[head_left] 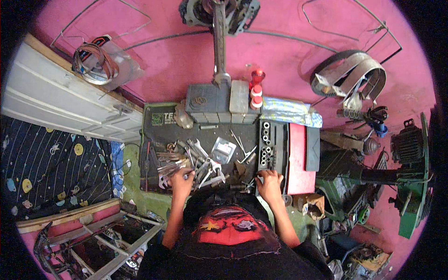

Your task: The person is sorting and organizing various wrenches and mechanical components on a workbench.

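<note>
Left hand [182,178] is at the near side of the wrenches [201,148], its fingers bent; whether it grasps one, I cannot tell. They lie crowded ahead of it and to its right on the worktop [163,132]. Right hand [269,182] is also curled, near the close end of the socket tray [279,142]; its grip is unclear. Ahead, between both hands, lies a clear box [224,150]; farther stands a grey box [210,106].

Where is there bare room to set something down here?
Free: the worktop between the clear bag and the wrenches; the red panel between the socket tray and the black box. Crowded: around the left hand, among wrenches, and left of the right hand, where metal parts lie close together.
</note>
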A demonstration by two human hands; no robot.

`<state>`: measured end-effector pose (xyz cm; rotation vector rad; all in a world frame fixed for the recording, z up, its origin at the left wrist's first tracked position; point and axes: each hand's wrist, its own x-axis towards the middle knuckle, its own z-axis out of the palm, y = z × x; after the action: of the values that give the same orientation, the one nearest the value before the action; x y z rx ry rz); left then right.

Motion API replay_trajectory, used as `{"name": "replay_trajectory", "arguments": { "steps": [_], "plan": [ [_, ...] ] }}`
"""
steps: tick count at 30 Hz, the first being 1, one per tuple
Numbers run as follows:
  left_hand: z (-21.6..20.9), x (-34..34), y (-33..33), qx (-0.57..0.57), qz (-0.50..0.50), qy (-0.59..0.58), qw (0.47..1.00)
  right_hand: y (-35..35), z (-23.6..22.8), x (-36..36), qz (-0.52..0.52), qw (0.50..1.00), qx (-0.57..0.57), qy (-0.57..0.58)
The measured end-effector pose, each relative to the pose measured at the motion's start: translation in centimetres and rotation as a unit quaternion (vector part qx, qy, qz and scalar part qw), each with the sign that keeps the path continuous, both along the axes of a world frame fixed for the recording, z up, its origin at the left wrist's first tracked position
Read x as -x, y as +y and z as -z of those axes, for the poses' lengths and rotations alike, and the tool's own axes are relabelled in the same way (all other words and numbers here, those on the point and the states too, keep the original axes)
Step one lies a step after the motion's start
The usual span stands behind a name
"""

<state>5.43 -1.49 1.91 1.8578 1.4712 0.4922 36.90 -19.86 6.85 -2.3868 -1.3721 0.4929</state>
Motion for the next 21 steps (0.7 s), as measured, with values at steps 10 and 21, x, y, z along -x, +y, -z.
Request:
{"name": "replay_trajectory", "arguments": {
  "steps": [10, 21],
  "plan": [
    [0.7, 3.0, -6.0, 0.133, -0.002, 0.167, 0.977, -5.8, 3.4, -2.9, 0.013, 0.993, 0.117, -0.033],
    [-1.4, 4.7, -10.0, 0.109, 0.104, 0.253, 0.956, -4.9, 3.0, -3.7, -0.033, 0.989, 0.141, -0.028]
  ]
}}
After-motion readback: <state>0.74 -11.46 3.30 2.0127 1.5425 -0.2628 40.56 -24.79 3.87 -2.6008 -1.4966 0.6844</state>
